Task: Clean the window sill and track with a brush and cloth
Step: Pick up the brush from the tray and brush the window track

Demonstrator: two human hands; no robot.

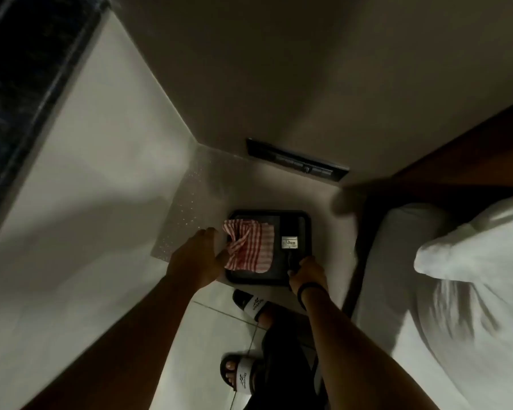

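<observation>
A red-and-white checked cloth [249,247] lies bunched on the left half of a black tray [305,220] on the floor. Beside it on the tray lies a black brush [289,242] with a pale label on its head. My left hand [194,255] is at the cloth's left edge, with fingers and thumb against the gathered fabric; I cannot make out whether they grip it. My right hand [307,275] is closed around the brush's handle at the tray's front right corner. At the upper left, the dark window [21,63] runs above a pale sill [80,161].
A bed with a white pillow [468,250] and sheet fills the right side, under a dark wooden headboard [456,155]. A black socket strip [296,162] is set in the wall behind the tray. My feet in black-and-white slides [251,306] stand on the tiled floor.
</observation>
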